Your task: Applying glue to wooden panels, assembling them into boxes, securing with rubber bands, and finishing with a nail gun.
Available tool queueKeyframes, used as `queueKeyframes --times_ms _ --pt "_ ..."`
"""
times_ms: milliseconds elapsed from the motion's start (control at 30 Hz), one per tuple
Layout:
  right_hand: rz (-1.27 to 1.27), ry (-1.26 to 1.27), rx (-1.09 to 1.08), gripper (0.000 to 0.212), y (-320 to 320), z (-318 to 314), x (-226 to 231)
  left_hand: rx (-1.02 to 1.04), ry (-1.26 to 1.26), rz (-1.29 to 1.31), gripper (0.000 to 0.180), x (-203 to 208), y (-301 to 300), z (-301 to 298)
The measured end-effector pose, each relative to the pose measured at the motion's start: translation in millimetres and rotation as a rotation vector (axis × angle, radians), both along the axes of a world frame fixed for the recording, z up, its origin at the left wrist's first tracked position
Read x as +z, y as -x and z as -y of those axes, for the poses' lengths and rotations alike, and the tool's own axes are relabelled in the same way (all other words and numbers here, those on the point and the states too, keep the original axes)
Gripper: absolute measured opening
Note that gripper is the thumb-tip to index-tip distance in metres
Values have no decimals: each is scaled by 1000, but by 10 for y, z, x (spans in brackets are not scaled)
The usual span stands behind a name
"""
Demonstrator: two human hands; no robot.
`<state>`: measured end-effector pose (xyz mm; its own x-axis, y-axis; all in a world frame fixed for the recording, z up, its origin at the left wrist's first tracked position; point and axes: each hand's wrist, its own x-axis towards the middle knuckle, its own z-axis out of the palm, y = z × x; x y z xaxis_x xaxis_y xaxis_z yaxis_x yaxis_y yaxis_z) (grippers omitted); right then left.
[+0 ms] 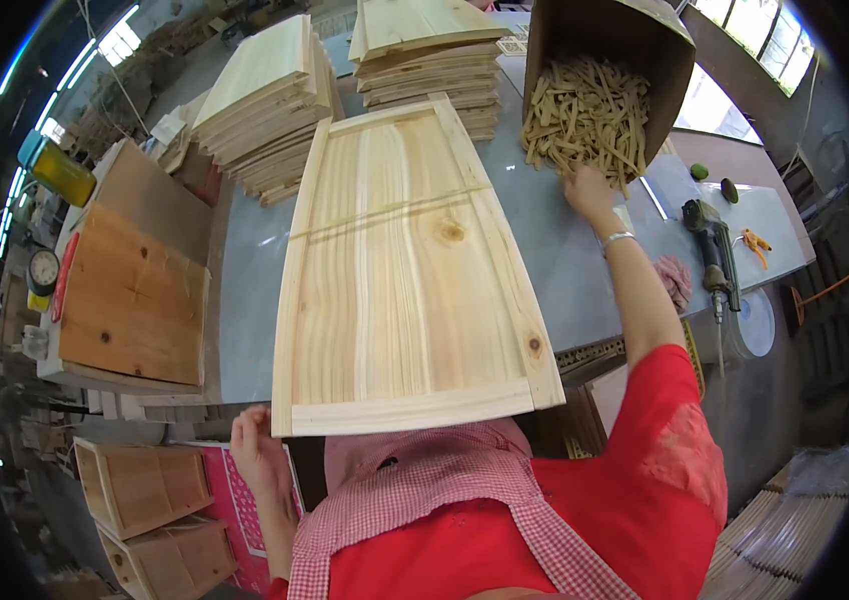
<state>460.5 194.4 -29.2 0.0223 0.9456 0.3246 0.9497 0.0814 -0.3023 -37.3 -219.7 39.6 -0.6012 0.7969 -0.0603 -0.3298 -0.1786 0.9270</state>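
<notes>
- A grey worktable (244,290) is seen from above, set in a dim workshop lit by strip lights at the left and windows at the upper right.
- Two stacks of pale wooden panels (264,110) are piled at the far side of the table, one to the left and one (434,60) in the middle.
- A darker plywood board (134,300) is laid on a side stand to the left, with a round gauge (43,270) and a yellow-green container (59,170) beside it.
- Open wooden boxes (139,485) are stacked on the floor at the lower left.
- A power drill (712,250) is laid on the table at the right, near a pink rag (674,280) and orange pliers (756,243).
- A tipped cardboard box (644,50) is set at the far right of the table, with thin wooden sticks (584,115) spilling from its mouth.
- A framed pine panel (404,270) is laid flat in the middle of the table, its near end overhanging the edge; light grain, a few knots and a raised border strip on each side are shown.
- The left hand (259,450) is held just under the panel's near left corner, fingers curled loosely; whether the wood is gripped cannot be told.
- The right hand (589,190) is stretched out to the sticks, fingers down among them; whether any are pinched cannot be told.
</notes>
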Motion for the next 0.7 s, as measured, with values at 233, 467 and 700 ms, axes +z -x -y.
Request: queueKeyframes --times_ms 233,467,700 --pt "154 109 134 22 189 -235 -289 10 57 179 37 -74 20 195" --pt "-201 80 232 22 -25 -288 856 59 126 225 40 -39 -19 -156" --pt "0 10 255 23 -176 -903 1784 72 17 281 34 -107 -13 -106"
